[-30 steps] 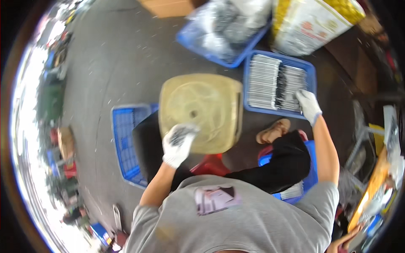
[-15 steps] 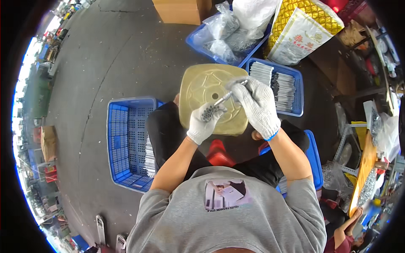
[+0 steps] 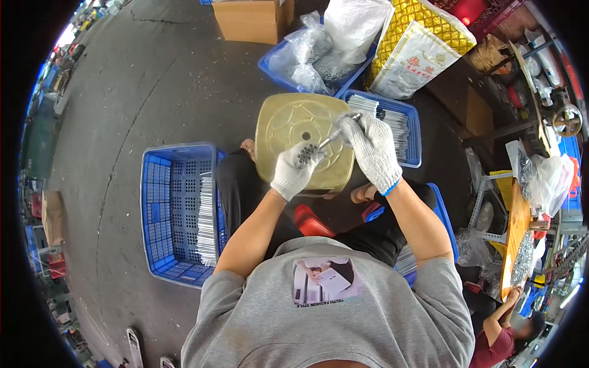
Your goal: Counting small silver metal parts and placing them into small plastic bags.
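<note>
The head view showed one plastic stool [image 3: 285,122], at least four blue crates [image 3: 184,279] and, over the stool's three-o'clock side, one metal rod [image 3: 329,140]. The right hand [image 3: 372,147] pinched its two-o'clock end; the left hand [image 3: 293,169] curled at its lower end, grip unclear.

Stool [image 3: 293,126]: directly before you.
Crate [image 3: 157,214]: at your left, rods [image 3: 207,224] inside.
Tray [image 3: 416,126]: beyond the stool, to your right, holding more rods [image 3: 400,136].
Bin [image 3: 279,75]: left of the tray, holding bags [image 3: 316,49].
Sack [image 3: 417,61]: behind the tray.
Carton [image 3: 248,23]: left of the bin.
</note>
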The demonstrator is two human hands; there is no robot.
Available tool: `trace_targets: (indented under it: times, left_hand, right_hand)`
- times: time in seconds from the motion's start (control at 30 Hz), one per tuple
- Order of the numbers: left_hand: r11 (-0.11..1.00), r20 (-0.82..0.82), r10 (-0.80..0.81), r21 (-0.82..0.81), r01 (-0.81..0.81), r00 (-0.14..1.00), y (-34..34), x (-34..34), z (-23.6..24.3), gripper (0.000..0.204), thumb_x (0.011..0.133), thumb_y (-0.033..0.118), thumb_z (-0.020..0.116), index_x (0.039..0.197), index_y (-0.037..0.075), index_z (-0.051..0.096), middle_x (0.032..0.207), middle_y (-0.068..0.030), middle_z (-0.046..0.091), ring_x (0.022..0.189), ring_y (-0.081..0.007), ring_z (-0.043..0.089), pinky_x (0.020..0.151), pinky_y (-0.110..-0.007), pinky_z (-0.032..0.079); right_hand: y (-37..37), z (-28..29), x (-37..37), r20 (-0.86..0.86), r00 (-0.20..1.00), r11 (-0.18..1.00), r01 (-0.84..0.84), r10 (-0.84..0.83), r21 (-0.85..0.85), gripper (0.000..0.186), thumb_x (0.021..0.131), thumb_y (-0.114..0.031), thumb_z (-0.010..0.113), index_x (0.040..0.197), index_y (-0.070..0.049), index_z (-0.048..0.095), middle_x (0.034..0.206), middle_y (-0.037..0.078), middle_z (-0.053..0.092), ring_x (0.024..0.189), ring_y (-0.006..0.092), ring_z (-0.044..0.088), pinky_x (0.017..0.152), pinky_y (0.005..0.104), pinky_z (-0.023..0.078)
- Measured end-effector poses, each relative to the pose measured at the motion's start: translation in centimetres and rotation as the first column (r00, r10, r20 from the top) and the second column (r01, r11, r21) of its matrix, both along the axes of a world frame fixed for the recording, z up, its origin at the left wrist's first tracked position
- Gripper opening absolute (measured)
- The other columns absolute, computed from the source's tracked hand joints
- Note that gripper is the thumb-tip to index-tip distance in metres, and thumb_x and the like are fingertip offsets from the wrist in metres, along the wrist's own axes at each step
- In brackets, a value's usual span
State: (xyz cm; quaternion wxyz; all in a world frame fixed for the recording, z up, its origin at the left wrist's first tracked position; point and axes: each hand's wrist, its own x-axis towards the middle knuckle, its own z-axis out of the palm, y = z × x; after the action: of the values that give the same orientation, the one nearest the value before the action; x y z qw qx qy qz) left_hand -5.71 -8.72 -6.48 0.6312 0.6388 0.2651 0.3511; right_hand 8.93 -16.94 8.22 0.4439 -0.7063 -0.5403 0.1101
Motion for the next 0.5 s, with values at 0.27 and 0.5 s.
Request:
trace_targets:
  times: [0.27, 0.5]
  left_hand:
    - [1.0, 0.048, -0.017, 0.015, 0.017, 0.999, -0.3, 0.1, 0.5, 0.02, 0.08, 0.001, 0.069, 0.1, -0.002, 0.066, 0.089, -0.0073, 0.072, 0.074, -0.0125, 0.066, 0.065, -0.024, 0.051]
    - [0.998, -0.056, 0.0, 0.061, 0.004, 0.998, -0.2, 0.0, 1.1, 0.02, 0.079, 0.003, 0.071, 0.098, -0.002, 0.067, 0.087, -0.0069, 0.072, 0.073, -0.0119, 0.064, 0.065, -0.024, 0.05]
  right_hand:
    - [-0.2, 0.8, -0.3, 0.138, 0.983, 0.99, -0.128, 0.119, 0.063, 0.014, 0.087, -0.015, 0.061, 0.093, -0.003, 0.066, 0.077, 0.007, 0.066, 0.063, 0.0202, 0.058, 0.061, 0.0299, 0.045]
    - [0.1, 0.5, -0.4, 0.308, 0.927, 0.953, -0.267, 0.214, 0.142, 0.015, 0.086, -0.013, 0.061, 0.096, -0.005, 0.067, 0.076, 0.005, 0.067, 0.064, 0.0186, 0.059, 0.063, 0.0283, 0.046]
